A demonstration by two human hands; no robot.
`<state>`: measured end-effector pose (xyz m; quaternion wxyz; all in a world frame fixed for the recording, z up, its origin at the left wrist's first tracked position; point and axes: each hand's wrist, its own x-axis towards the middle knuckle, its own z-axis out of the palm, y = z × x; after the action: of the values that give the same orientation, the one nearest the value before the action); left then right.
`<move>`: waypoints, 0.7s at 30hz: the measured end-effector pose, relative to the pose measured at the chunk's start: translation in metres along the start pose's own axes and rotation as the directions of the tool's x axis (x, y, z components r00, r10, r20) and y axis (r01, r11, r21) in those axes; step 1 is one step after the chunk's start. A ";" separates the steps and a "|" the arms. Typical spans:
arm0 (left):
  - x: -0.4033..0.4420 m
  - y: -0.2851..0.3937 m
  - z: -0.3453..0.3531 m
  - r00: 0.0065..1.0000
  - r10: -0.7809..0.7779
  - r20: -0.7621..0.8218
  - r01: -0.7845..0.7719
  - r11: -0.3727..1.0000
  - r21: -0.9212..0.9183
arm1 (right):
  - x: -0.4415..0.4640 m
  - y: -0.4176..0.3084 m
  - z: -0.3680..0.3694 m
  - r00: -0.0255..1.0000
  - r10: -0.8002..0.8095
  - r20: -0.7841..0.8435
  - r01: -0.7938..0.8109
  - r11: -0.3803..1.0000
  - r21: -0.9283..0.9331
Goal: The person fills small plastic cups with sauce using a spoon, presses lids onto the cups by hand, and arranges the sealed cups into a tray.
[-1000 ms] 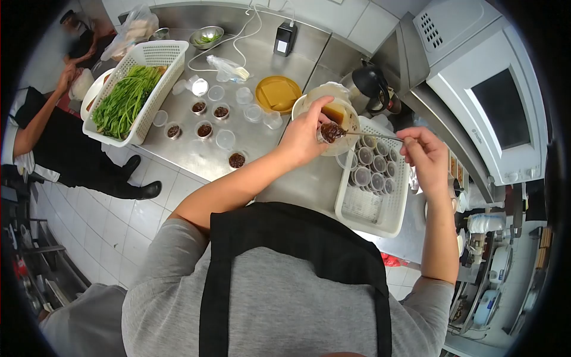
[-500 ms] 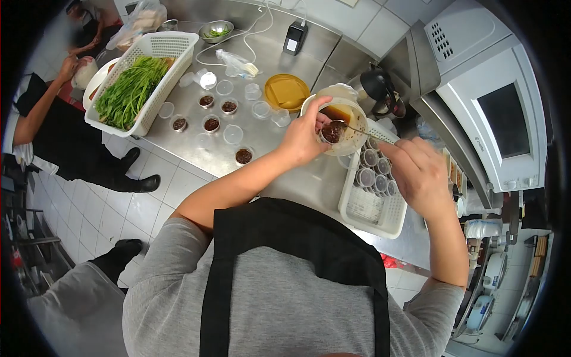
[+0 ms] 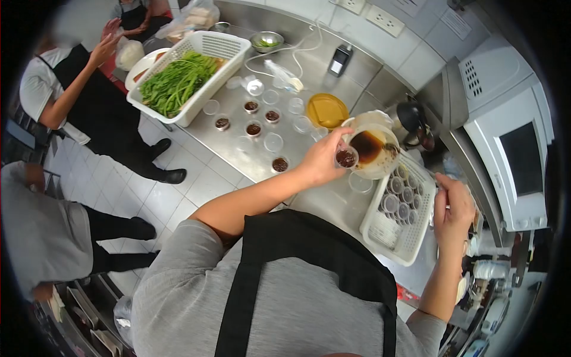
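My left hand (image 3: 324, 160) is closed around a small clear cup (image 3: 347, 157) of dark, chunky sauce. The cup is at the near side of a large translucent tub (image 3: 389, 169), which holds brown liquid and has dark bits on its wall. My left fingers lie against the tub's rim; I cannot tell whether they grip it too. To the right, my right hand (image 3: 455, 208) has its fingers curled, and whatever they hold is hidden. Just left of it, a white basket (image 3: 389, 238) contains several lidded cups (image 3: 404, 196).
Several filled sauce cups (image 3: 254, 128) and loose clear lids (image 3: 273, 143) lie on the steel counter (image 3: 321, 205). A basket of green vegetables (image 3: 223, 56), a yellow lid (image 3: 327, 111), a kettle (image 3: 413, 122) and a microwave (image 3: 511, 149) surround them. Other people (image 3: 95, 113) stand at left.
My right hand has moved right and down, away from the cup; the spoon it held there no longer shows. My left hand still holds the cup beside the tub. The camera view has shifted.
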<state>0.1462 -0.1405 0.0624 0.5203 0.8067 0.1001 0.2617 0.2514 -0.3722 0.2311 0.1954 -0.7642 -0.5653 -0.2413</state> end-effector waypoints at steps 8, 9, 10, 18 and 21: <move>-0.026 -0.050 -0.044 0.984 -0.172 -0.037 0.166 0.837 0.521 | -0.039 0.030 0.119 0.963 0.266 -0.034 -0.266 0.964 0.002; -0.024 -0.054 -0.044 0.988 -0.146 -0.045 0.144 0.784 0.604 | -0.040 0.028 0.128 0.959 0.283 -0.028 -0.283 0.959 0.012; -0.022 -0.058 -0.043 0.991 -0.121 -0.050 0.123 0.724 0.679 | -0.041 0.025 0.134 0.954 0.300 -0.020 -0.300 0.954 0.020; 0.006 -0.091 -0.047 0.938 -0.332 -0.100 0.209 0.309 0.928 | -0.056 0.011 0.159 0.880 0.420 0.221 -0.442 0.895 0.061; 0.019 -0.093 -0.057 0.915 -0.375 -0.147 0.258 0.267 0.928 | -0.051 -0.001 0.159 0.839 0.456 0.298 -0.494 0.868 0.061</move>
<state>0.1421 -0.0467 0.0043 0.0093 0.9316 0.3633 0.0059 0.2612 -0.3202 0.0725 0.2205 -0.8914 -0.3941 -0.0385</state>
